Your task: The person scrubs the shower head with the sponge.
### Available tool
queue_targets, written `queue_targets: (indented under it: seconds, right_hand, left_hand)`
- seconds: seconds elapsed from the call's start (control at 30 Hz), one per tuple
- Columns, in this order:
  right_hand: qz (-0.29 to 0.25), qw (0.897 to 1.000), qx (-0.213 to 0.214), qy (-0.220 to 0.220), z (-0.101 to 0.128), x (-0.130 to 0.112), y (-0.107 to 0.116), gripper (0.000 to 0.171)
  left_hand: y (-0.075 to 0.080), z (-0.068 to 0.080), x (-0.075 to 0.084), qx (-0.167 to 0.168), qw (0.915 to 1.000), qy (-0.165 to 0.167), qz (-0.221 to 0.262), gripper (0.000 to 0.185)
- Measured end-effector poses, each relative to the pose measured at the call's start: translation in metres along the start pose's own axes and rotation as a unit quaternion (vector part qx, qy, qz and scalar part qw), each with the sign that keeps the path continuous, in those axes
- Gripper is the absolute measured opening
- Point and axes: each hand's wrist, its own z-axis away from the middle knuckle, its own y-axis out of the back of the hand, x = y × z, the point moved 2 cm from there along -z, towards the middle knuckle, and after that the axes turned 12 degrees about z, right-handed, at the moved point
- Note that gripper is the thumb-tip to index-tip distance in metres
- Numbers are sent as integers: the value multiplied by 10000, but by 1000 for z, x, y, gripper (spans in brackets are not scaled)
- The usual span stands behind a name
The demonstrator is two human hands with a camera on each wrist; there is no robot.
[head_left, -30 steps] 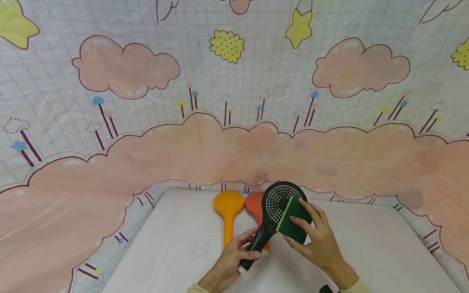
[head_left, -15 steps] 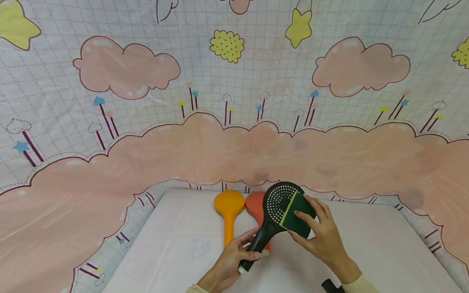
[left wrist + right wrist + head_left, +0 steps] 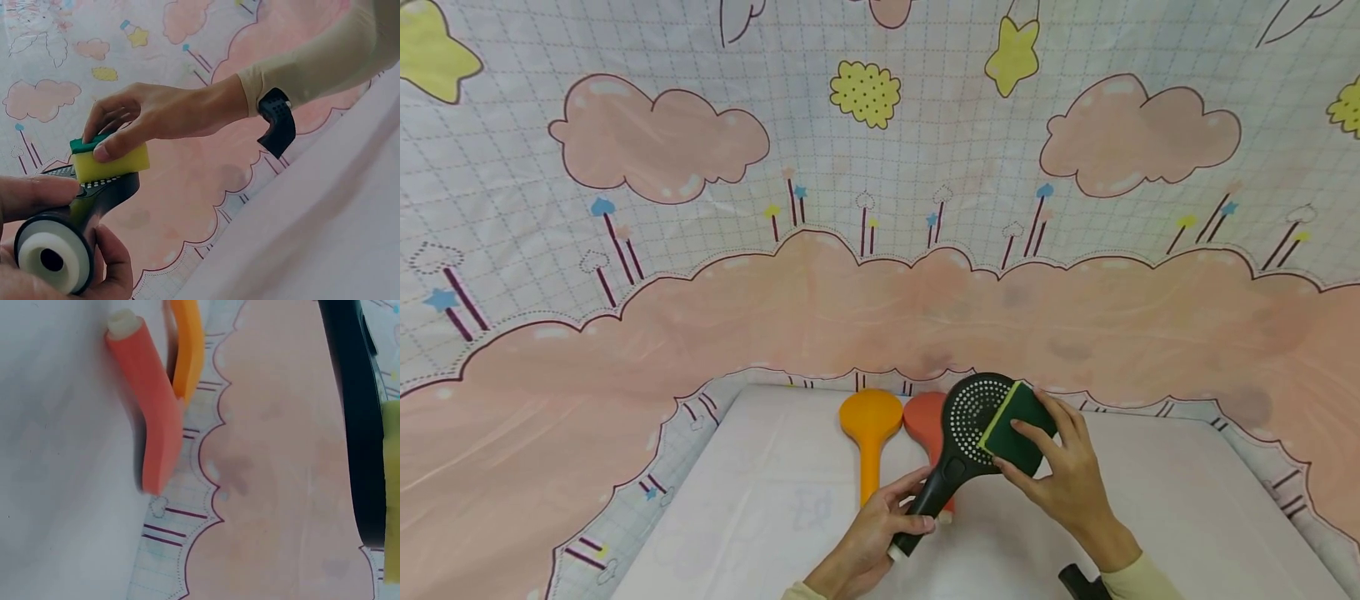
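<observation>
In the head view my left hand grips the handle of a black shower head, raised off the table with its dotted spray face up. My right hand pinches a green and yellow sponge by its edges. The sponge lies yellow side down against the spray face in the left wrist view, and the white hollow handle end points at that camera. In the right wrist view only slivers of the black shower head and yellow foam show; the right hand is out of that frame.
An orange shower head and a coral red one lie side by side at the back of the white table. The red one is partly hidden behind the black one. A patterned cloth hangs behind the table.
My right hand has slid the sponge up and to the right across the spray face. The black shower head has shifted slightly right; my left hand keeps its grip.
</observation>
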Motion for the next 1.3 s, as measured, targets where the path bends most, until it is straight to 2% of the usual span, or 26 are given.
queue_targets:
  seconds: [0.53, 0.77, 0.93, 1.3]
  right_hand:
    - [140, 9996, -253, 57, 3, -17, 1, 63]
    - [133, 9996, 9, 244, -1, -10, 2, 62]
    - [147, 9996, 168, 198, -6, -2, 3, 64]
    - [68, 9996, 281, 36, -9, 4, 1, 65]
  left_hand:
    - [-10, -7, 2, -84, 9998, -24, 176, 64]
    - [-8, -5, 1, -88, 9999, -3, 115, 64]
    - [-4, -2, -1, -71, 10000, 35, -18, 65]
    - [-5, 0, 1, -195, 9997, 45, 141, 64]
